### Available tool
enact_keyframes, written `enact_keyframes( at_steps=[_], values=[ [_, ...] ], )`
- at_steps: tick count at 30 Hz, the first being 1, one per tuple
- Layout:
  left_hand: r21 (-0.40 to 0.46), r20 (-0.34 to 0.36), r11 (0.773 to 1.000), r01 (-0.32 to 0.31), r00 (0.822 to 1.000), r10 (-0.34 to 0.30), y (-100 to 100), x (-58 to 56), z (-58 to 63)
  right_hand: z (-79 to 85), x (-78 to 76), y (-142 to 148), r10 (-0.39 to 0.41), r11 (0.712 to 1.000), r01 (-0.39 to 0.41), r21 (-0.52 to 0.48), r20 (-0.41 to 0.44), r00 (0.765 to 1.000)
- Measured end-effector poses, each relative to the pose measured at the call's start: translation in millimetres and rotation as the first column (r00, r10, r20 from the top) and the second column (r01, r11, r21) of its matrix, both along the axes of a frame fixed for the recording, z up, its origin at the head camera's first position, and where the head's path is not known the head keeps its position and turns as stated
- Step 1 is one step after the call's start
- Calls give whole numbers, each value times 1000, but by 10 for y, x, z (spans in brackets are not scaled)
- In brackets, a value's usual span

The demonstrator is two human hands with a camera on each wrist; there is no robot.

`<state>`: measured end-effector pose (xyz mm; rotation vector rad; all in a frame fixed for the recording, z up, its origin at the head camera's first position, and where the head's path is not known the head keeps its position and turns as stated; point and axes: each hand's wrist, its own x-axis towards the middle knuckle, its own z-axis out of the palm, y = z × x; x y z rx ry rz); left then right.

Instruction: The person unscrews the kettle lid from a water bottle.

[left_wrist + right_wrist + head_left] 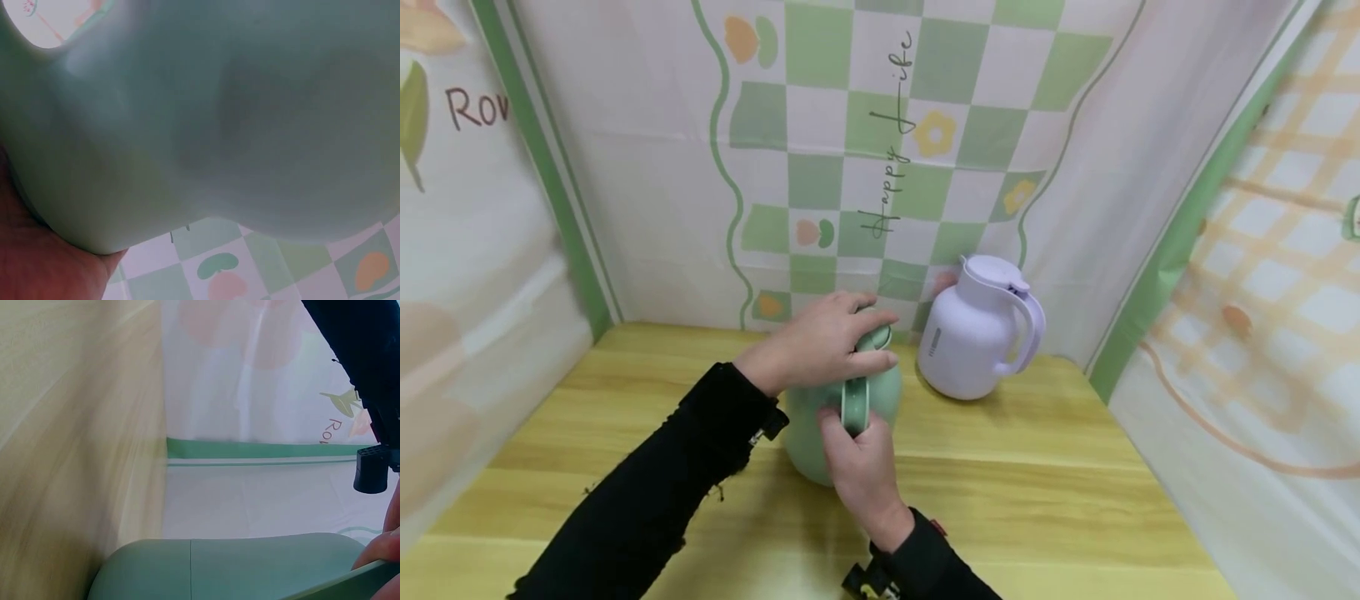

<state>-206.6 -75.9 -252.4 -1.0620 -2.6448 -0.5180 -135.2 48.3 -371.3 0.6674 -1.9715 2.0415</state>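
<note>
A pale green thermos jug (808, 442) stands on the wooden table, its handle (855, 406) facing me. My right hand (863, 471) grips that handle, thumb on its left side. Over the jug's top, my left hand (820, 340) holds the lid (876, 337) from the left, partly covering it. In the left wrist view, the jug's smooth side (262, 125) fills most of the picture, with part of the left hand (53, 262) against it at lower left. The right wrist view catches the jug's body (237, 565) along the bottom and some right fingers (378, 550).
A lilac thermos jug (958, 346) stands close behind and to the right, handle towards the right. The wooden table (1022, 492) meets a printed curtain (647, 167) at the back, with more printed cloth on both sides.
</note>
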Motion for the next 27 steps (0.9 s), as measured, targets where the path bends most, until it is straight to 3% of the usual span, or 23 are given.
enact_keyframes(
  at_steps=[7, 13, 20, 27],
  values=[
    [-6, -1, 1000, 20, 1000, -20, -35, -11, -47, -4, 19, 27, 23, 1000, -23, 13, 16, 1000],
    [-42, 24, 998, 52, 998, -51, -107, -59, -14, -5, 6, 32, 36, 999, -36, 27, -4, 999],
    [-100, 11, 986, 133, 991, -133, -132, -143, 21, -10, 5, 32, 42, 999, -42, 13, -9, 999],
    [-112, -15, 983, 144, 989, -146, -112, -166, 14, -12, 0, 29, 50, 999, -50, 10, -20, 999]
  ],
)
